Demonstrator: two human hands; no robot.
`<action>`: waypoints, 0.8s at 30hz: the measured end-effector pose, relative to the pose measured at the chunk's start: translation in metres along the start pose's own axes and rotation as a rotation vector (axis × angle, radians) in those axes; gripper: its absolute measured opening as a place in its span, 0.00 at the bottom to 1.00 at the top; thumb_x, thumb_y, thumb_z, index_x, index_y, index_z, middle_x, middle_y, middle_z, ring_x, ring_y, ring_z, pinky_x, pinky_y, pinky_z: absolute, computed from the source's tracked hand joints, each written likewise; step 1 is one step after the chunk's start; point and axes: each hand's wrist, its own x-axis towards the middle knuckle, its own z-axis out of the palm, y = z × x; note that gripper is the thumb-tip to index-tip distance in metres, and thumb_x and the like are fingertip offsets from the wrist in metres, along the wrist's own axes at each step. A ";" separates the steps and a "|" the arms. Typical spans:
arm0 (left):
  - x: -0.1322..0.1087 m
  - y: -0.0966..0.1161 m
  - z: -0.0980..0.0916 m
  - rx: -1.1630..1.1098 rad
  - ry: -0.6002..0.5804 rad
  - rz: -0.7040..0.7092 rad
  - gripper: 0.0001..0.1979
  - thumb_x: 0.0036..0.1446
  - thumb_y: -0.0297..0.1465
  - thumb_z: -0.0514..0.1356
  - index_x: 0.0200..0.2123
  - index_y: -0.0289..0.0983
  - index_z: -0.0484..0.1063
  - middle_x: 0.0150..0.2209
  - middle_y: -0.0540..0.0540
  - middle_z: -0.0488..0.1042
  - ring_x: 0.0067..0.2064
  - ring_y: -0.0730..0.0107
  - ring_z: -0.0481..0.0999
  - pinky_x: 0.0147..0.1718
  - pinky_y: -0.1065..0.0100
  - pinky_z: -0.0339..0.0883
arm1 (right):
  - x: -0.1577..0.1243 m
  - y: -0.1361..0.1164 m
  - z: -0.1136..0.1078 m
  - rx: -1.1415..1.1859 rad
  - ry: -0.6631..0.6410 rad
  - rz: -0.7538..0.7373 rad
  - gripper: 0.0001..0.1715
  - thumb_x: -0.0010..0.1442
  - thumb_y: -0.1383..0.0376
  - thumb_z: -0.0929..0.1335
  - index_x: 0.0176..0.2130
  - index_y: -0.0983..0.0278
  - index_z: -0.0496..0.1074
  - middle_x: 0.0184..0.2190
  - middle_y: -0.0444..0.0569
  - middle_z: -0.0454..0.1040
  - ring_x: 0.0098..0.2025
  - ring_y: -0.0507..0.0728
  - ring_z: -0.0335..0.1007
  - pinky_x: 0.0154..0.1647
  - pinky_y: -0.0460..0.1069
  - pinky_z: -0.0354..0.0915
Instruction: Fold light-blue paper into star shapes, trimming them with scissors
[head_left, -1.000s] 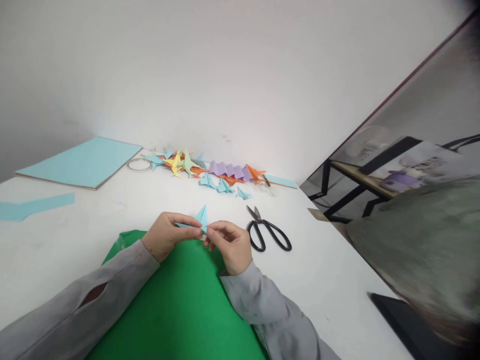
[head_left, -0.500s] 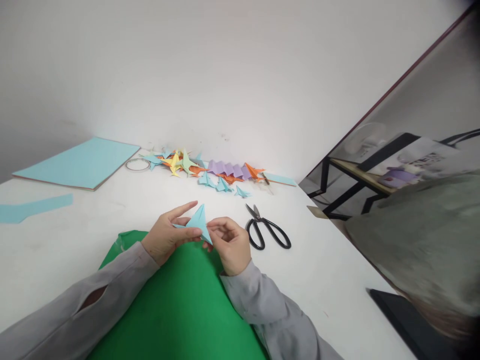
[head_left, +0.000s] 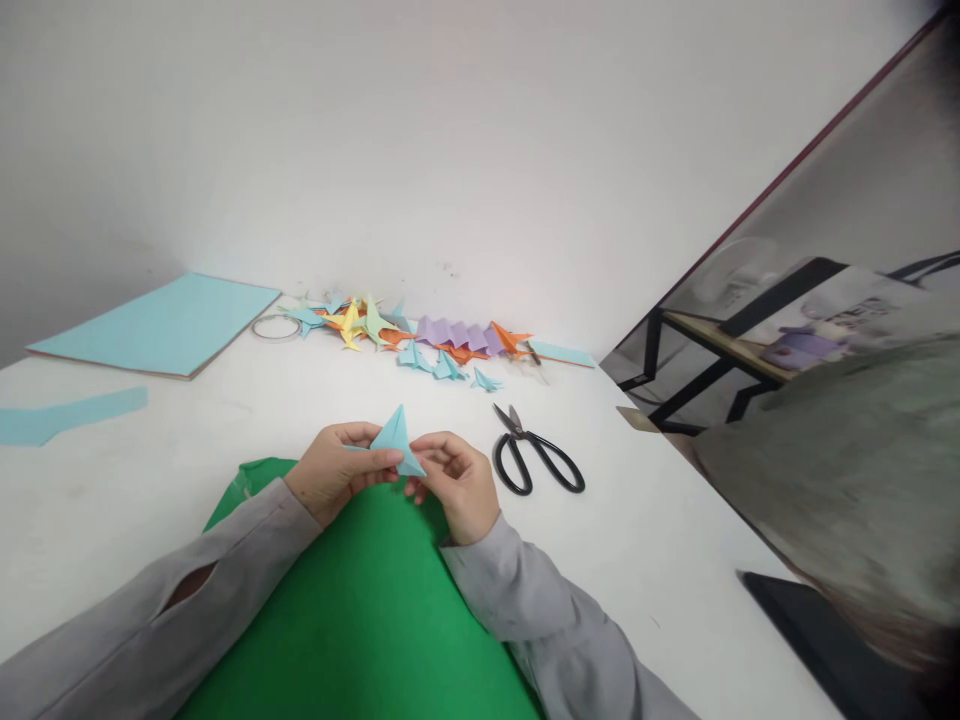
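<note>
A small light-blue folded paper (head_left: pixel 393 436) is held between my two hands, its pointed tip upward. My left hand (head_left: pixel 337 467) grips it from the left, thumb across the front and fingers behind. From the right, my right hand (head_left: pixel 457 480) pinches the paper's lower right corner between thumb and fingers. Black-handled scissors (head_left: pixel 532 450) lie slightly spread on the white table (head_left: pixel 645 560), just right of my right hand. Small blue folded paper pieces (head_left: pixel 448 366) lie beyond my hands.
Against the wall lie a pile of coloured folded paper figures (head_left: pixel 364 322) and a purple pleated paper (head_left: pixel 457 335). To the left are a stack of blue sheets (head_left: pixel 157 325), a blue strip (head_left: pixel 82 412) and a tape roll (head_left: pixel 276 328). A dark flat object (head_left: pixel 817 640) sits at the lower right.
The fingers of my left hand, raised before, are now bent in behind the folded paper. The paper has tilted slightly to the left at its tip.
</note>
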 end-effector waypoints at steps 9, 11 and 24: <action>0.002 0.000 -0.003 0.034 0.025 -0.006 0.12 0.29 0.29 0.70 0.21 0.32 0.73 0.18 0.50 0.72 0.21 0.77 0.69 0.25 0.72 0.65 | -0.001 -0.005 0.003 -0.077 0.005 0.018 0.14 0.45 0.57 0.71 0.23 0.66 0.69 0.14 0.43 0.70 0.14 0.49 0.64 0.14 0.44 0.59; 0.002 0.001 -0.003 0.047 0.032 -0.005 0.12 0.28 0.28 0.71 0.20 0.32 0.73 0.17 0.50 0.72 0.21 0.77 0.69 0.24 0.73 0.64 | -0.001 -0.004 0.003 -0.056 -0.009 0.031 0.14 0.45 0.57 0.71 0.23 0.66 0.70 0.15 0.43 0.71 0.14 0.49 0.64 0.14 0.43 0.60; 0.001 0.000 -0.004 0.215 0.056 0.048 0.11 0.30 0.27 0.69 0.21 0.32 0.73 0.17 0.51 0.72 0.20 0.77 0.68 0.22 0.74 0.63 | 0.001 -0.001 -0.001 0.006 -0.026 0.110 0.15 0.46 0.57 0.71 0.24 0.67 0.69 0.12 0.42 0.69 0.14 0.49 0.65 0.14 0.42 0.59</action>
